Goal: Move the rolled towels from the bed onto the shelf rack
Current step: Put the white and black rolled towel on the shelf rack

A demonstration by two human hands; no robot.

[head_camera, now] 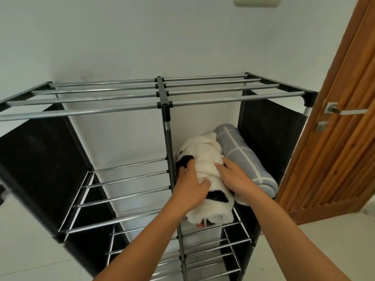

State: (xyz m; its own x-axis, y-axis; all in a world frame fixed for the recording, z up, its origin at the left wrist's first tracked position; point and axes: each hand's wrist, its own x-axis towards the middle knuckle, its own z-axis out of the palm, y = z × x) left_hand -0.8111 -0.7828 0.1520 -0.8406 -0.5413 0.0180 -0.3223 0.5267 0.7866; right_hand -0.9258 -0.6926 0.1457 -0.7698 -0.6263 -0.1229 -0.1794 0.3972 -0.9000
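Two rolled towels, white-and-black towel (205, 171) and grey towel (243, 159); two hands; one rack (162, 94); one door (345, 118).
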